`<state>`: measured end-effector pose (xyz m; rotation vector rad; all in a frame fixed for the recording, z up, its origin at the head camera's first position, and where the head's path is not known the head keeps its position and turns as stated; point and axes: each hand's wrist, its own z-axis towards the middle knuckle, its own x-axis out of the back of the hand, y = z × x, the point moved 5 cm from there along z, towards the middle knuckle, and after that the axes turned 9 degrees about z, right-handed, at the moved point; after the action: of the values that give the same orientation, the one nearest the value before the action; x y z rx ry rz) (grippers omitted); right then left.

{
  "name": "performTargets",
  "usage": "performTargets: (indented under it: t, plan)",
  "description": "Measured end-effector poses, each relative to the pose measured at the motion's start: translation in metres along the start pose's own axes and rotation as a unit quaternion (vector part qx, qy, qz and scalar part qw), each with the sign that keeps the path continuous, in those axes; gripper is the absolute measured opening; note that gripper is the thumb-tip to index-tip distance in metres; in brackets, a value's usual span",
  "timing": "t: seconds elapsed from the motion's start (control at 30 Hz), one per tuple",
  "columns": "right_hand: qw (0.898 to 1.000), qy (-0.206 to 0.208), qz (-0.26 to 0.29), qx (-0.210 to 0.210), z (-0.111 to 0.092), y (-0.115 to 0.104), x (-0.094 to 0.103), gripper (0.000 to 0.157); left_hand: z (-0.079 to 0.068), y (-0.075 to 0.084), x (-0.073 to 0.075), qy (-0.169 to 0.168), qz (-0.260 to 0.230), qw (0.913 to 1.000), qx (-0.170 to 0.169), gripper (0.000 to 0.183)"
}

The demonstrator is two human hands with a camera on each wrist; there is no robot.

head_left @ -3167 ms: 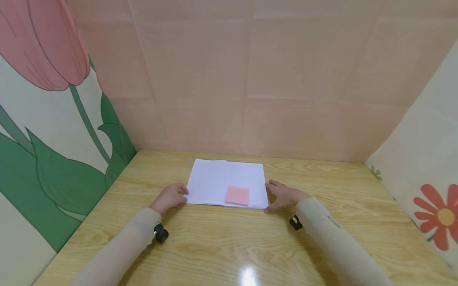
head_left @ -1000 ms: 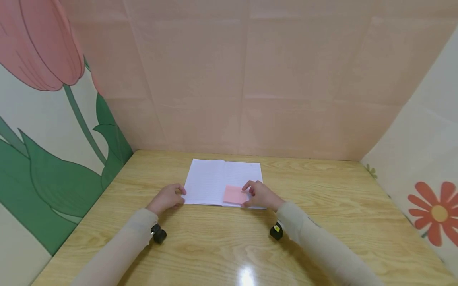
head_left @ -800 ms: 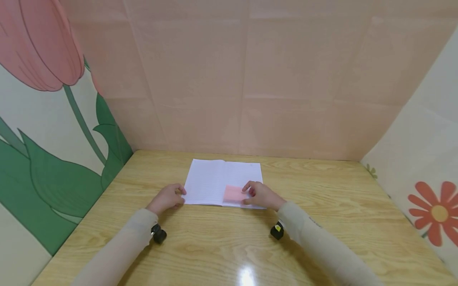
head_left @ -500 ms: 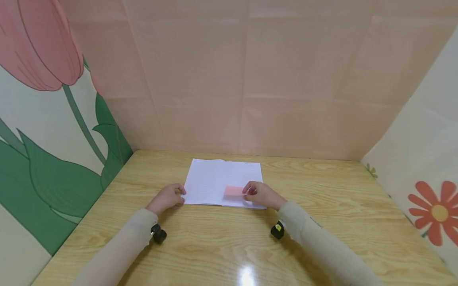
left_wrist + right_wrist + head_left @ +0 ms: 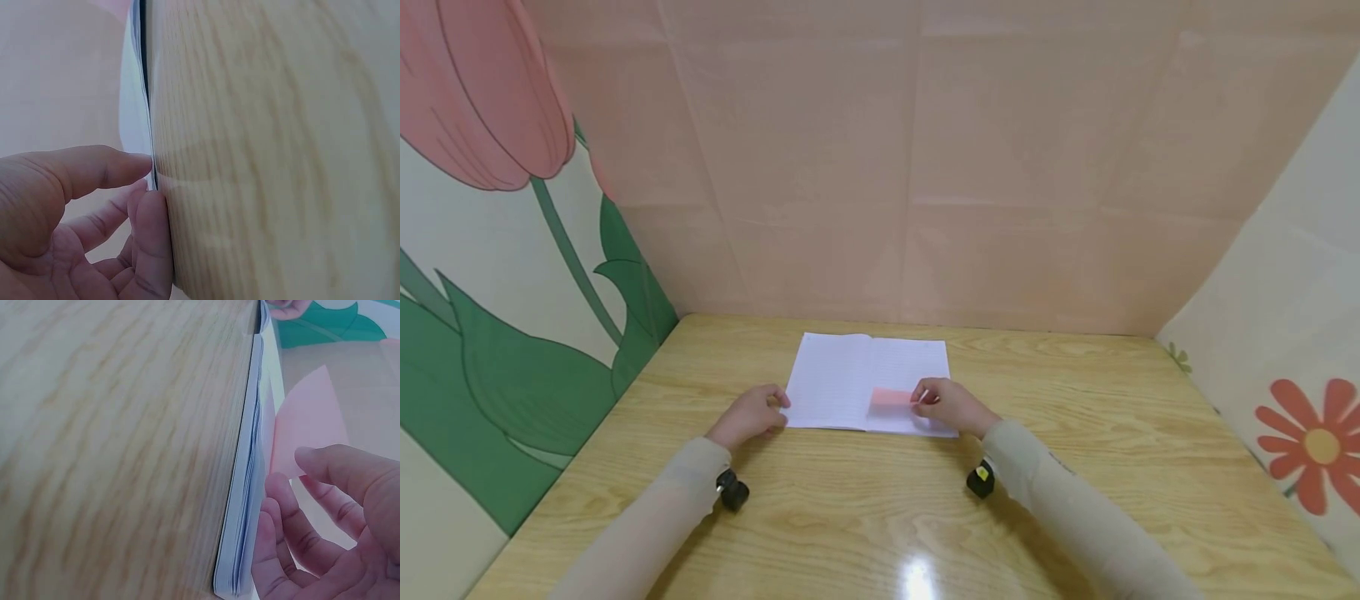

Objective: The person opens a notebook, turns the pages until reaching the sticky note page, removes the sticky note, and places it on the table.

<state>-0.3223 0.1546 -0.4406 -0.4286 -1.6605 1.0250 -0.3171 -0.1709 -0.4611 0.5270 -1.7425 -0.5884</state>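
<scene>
An open lined notebook [image 5: 829, 379] lies on the wooden table. My left hand [image 5: 751, 415] holds its near left corner, thumb and fingertips at the page edge in the left wrist view. On the right page sits a pink sticky note [image 5: 891, 397], its near part lifted off the paper and tilted up. My right hand [image 5: 953, 407] pinches the note's right side between thumb and fingers. From the right wrist, the raised pink sheet [image 5: 312, 419] stands up above the page, and my other fingers rest beside the notebook's page edges [image 5: 240, 519].
The wood-grain table [image 5: 850, 508] stretches around the notebook, with a light reflection near its front. A plain pinkish backdrop [image 5: 880, 167] rises behind it. Flower-printed panels stand at the left [image 5: 542, 350] and right [image 5: 1285, 333].
My right hand has moved from the notebook's right edge onto the sticky note and pinched it. The note's near part has risen from the page. My left hand has stayed at the corner.
</scene>
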Motion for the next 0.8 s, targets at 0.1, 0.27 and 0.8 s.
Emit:
performTargets:
  t: [0.1, 0.27, 0.8]
  plan:
    - [1.000, 0.002, -0.002, -0.002, 0.0009, 0.0002, 0.0006, 0.005, 0.0002, -0.0001, -0.0002, 0.001, -0.001, 1.0000, -0.001, 0.024]
    - [1.000, 0.002, -0.004, 0.004, 0.0013, 0.0009, 0.0009, 0.006, 0.0006, 0.0000, -0.0004, 0.002, 0.001, 1.0000, -0.002, 0.023]
    - [1.000, -0.004, -0.024, -0.013, 0.0018, 0.0026, 0.0010, 0.005, 0.0003, 0.0014, -0.0003, -0.003, 0.006, 1.0000, 0.006, 0.021]
